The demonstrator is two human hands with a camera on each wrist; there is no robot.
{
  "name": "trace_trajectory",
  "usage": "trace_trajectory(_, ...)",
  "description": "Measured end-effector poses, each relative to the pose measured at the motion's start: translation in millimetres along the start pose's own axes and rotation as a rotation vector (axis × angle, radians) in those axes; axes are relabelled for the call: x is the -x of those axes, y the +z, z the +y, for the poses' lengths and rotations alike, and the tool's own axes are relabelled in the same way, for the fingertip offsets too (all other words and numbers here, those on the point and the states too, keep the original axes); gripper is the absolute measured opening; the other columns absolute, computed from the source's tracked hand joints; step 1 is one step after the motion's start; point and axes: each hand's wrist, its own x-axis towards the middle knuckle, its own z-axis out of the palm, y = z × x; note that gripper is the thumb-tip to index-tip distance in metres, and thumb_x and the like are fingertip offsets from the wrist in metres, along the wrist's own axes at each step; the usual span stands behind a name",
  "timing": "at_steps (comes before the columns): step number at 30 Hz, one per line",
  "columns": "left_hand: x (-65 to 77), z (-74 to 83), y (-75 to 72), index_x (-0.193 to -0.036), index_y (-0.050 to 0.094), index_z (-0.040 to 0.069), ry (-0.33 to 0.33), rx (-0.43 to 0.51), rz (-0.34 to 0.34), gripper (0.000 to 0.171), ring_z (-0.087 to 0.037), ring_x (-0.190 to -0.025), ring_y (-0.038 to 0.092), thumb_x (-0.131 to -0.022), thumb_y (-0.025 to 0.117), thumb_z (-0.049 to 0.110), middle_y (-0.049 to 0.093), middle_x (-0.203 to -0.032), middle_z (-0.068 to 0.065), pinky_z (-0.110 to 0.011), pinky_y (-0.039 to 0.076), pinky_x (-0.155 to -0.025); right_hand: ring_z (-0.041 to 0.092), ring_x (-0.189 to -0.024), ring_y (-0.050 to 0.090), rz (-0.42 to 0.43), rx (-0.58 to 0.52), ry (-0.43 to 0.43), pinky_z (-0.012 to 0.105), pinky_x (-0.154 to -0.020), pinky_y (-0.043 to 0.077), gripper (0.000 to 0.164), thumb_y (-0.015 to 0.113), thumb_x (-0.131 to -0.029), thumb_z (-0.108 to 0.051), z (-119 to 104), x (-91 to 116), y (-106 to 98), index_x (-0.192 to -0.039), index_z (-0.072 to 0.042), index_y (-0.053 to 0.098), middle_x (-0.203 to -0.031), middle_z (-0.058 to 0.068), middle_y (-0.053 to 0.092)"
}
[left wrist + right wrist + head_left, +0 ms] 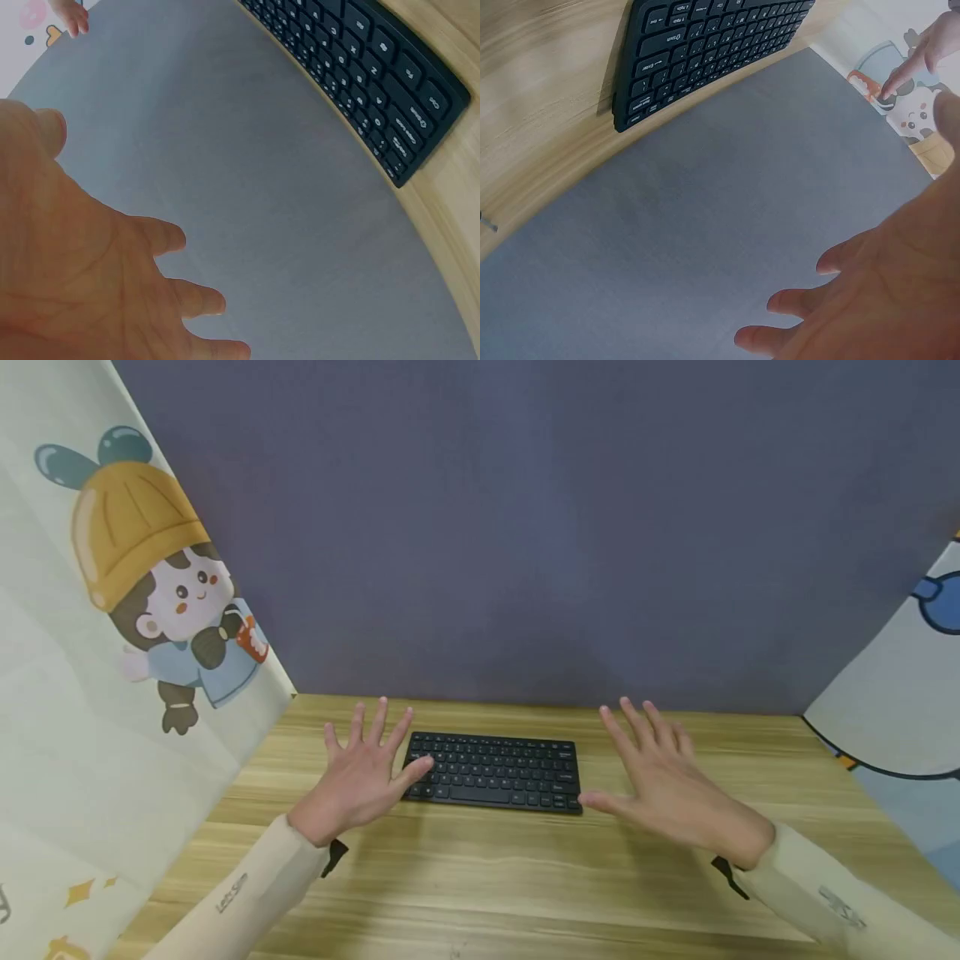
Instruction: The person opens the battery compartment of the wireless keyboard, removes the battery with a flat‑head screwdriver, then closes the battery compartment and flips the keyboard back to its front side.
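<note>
A black compact keyboard lies flat on the wooden table, its keys facing up. To its left my left hand is held with fingers spread, the thumb overlapping the keyboard's left end in the head view. On the other side my right hand is spread too, its thumb tip right at the keyboard's lower right corner. Nothing is in either hand. Both wrist views show a bare palm and outstretched fingers, with the keyboard beyond the left hand and the same keyboard beyond the right.
The wooden table ends at a dark grey-blue panel behind the keyboard. A pale sheet with a cartoon figure borders the left side, and another printed sheet the right. Cream sleeves cover both forearms.
</note>
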Motion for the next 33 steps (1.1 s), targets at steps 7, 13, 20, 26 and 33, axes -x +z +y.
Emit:
trace_trajectory(7,-3.4,-7.9,5.9,-0.153,0.017,0.019,-0.009,0.007,-0.005,0.079,-0.045,-0.138,-0.005,-0.092,0.028,0.068,0.003,-0.155,-0.019,-0.073,-0.008,-0.095,0.047,-0.137,-0.005,-0.032,-0.013,0.013,0.070,-0.098,0.003,0.104,0.046,-0.080,-0.076,4.3,-13.6,8.1,-0.153,-0.017,-0.001,-0.155,0.021,-0.001)
trace_trajectory(13,-6.3,-15.2,15.4,-0.152,0.019,0.018,-0.016,0.010,-0.006,0.080,-0.045,-0.138,-0.003,-0.092,0.029,0.069,0.006,-0.154,-0.020,-0.074,-0.005,-0.095,0.048,-0.137,-0.002,-0.046,-0.052,0.025,0.071,-0.098,0.005,0.104,0.048,-0.080,-0.075,2.6,-26.2,15.4,-0.154,-0.017,0.005,-0.154,0.022,0.003)
trace_trajectory(20,-10.8,-19.6,24.2,-0.152,0.019,0.018,-0.015,0.018,-0.009,0.080,-0.046,-0.138,-0.002,-0.091,0.027,0.070,0.006,-0.154,-0.020,-0.075,-0.003,-0.094,0.046,-0.138,-0.003,-0.099,-0.062,0.044,0.071,-0.099,0.004,0.103,0.042,-0.078,-0.080,-4.7,-42.0,26.5,-0.154,-0.018,0.006,-0.155,0.019,0.002)
trace_trajectory(26,-15.4,-20.8,30.5,-0.152,0.022,0.015,-0.024,0.028,-0.019,0.081,-0.047,-0.137,0.000,-0.092,0.027,0.069,0.010,-0.153,-0.021,-0.076,-0.002,-0.093,0.045,-0.138,-0.001,-0.130,-0.097,0.045,0.069,-0.100,0.004,0.105,0.042,-0.078,-0.080,-6.4,-55.4,45.3,-0.154,-0.016,0.008,-0.155,0.019,0.002)
trace_trajectory(33,-23.7,-24.9,45.6,-0.153,0.018,0.017,-0.058,0.019,-0.070,0.081,-0.049,-0.136,0.001,-0.092,0.024,0.070,0.010,-0.154,-0.018,-0.074,-0.002,-0.095,0.046,-0.137,0.004,-0.158,-0.115,0.004,0.069,-0.100,0.006,0.106,0.047,-0.078,-0.078,-9.9,-70.2,66.5,-0.153,-0.012,0.011,-0.155,0.020,0.005)
